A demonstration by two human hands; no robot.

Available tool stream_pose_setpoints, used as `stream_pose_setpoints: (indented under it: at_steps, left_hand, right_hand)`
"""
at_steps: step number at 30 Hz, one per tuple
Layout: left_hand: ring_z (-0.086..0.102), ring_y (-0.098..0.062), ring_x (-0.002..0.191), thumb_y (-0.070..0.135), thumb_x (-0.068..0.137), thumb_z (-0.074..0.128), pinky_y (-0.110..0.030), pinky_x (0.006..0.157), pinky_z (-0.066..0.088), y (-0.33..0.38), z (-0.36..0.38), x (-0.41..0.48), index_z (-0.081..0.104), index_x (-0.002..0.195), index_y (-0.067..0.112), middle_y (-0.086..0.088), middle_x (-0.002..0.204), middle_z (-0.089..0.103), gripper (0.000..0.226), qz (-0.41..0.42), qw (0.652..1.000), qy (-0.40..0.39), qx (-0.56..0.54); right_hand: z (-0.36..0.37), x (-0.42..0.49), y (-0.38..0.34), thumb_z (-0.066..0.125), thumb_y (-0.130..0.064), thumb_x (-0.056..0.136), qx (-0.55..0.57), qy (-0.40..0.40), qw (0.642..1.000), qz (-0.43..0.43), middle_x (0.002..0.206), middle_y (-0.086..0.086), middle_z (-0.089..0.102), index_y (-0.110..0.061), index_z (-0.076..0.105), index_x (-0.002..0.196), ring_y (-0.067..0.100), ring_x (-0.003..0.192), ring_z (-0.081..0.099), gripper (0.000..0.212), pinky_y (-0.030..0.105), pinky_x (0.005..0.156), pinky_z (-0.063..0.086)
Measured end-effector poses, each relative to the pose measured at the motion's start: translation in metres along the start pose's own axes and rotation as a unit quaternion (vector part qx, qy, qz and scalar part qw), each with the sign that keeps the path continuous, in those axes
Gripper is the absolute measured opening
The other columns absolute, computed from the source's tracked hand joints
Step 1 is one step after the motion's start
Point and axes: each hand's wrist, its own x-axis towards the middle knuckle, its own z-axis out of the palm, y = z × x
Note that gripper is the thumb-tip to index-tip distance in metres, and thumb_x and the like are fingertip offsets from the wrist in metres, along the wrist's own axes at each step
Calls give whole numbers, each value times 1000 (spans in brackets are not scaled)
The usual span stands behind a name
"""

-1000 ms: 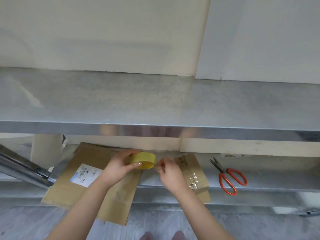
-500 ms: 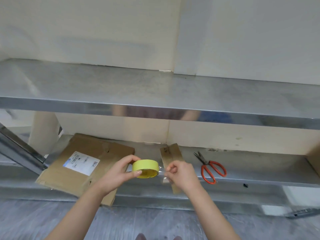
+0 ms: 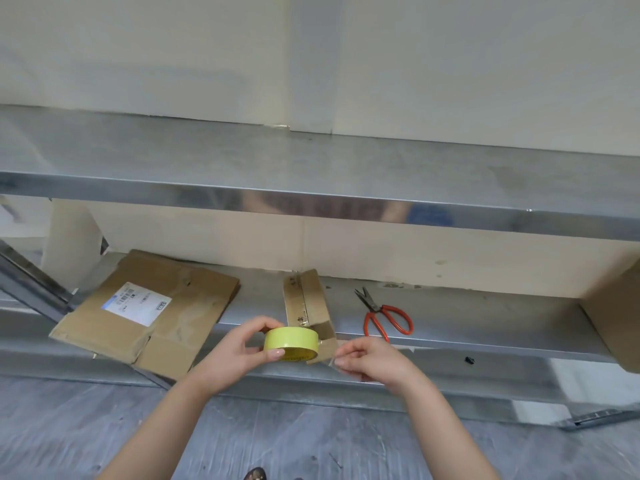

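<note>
My left hand (image 3: 239, 351) grips a yellow roll of tape (image 3: 291, 342) in front of the lower metal shelf (image 3: 485, 327). My right hand (image 3: 367, 358) pinches the clear free end of the tape (image 3: 327, 351), drawn a short way to the right of the roll. Just behind the roll, a small flattened cardboard piece (image 3: 308, 306) lies on the shelf and hangs over its front edge. A large flattened cardboard box (image 3: 149, 310) with a white shipping label lies at the left of the shelf.
Red-handled scissors (image 3: 384, 315) lie on the lower shelf to the right. A cardboard box (image 3: 616, 313) stands at the far right. The upper metal shelf (image 3: 311, 168) juts out above. A slanted metal brace (image 3: 31, 285) is at the left. Below is grey floor.
My right hand has drawn the tape end further right from the roll, widening the gap between my hands. The view has shifted, so the shelves and cardboard sit lower and further right.
</note>
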Motion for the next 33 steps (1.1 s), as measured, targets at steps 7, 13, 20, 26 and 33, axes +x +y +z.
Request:
stream_pose_setpoints:
  at_steps: [7, 13, 20, 26, 33]
  left_hand:
    - [56, -5, 109, 24, 84, 73, -17, 84, 51, -2, 23, -15, 64, 106, 28, 6, 111, 62, 24, -10, 998, 54, 5]
    - [54, -3, 108, 22, 83, 74, -12, 81, 48, -2, 21, -20, 65, 101, 34, 9, 109, 63, 23, -12, 995, 102, 8]
    - [55, -6, 103, 20, 80, 77, -6, 77, 44, -13, 13, -19, 66, 96, 32, 6, 106, 65, 22, -17, 990, 137, 23]
    - [55, -7, 100, 19, 80, 77, -11, 78, 46, -25, 5, -14, 65, 97, 30, 8, 100, 64, 24, -20, 991, 130, 25]
    - [56, -6, 95, 24, 79, 78, -13, 78, 45, -36, -15, -15, 66, 99, 35, 7, 98, 64, 26, -37, 987, 150, 51]
  right_hand:
    - [-6, 0, 12, 71, -45, 84, -196, 97, 975, -38, 68, -10, 61, -19, 69, 82, 4, 64, 55, 26, 20, 65, 44]
    - [-5, 5, 4, 66, -44, 89, -256, 114, 958, -64, 82, -5, 67, -20, 67, 78, 13, 81, 60, 26, 27, 71, 45]
    - [-8, 19, -4, 67, -27, 90, -259, 120, 955, -86, 91, -14, 66, -31, 68, 80, 1, 83, 57, 11, 18, 75, 40]
    - [-17, 33, -14, 66, -23, 91, -282, 169, 941, -81, 73, -19, 60, -30, 65, 78, -5, 71, 54, 14, 7, 59, 33]
    - [-16, 48, -21, 70, -30, 88, -260, 134, 954, -67, 78, -16, 63, -26, 69, 82, -4, 74, 55, 7, 8, 59, 34]
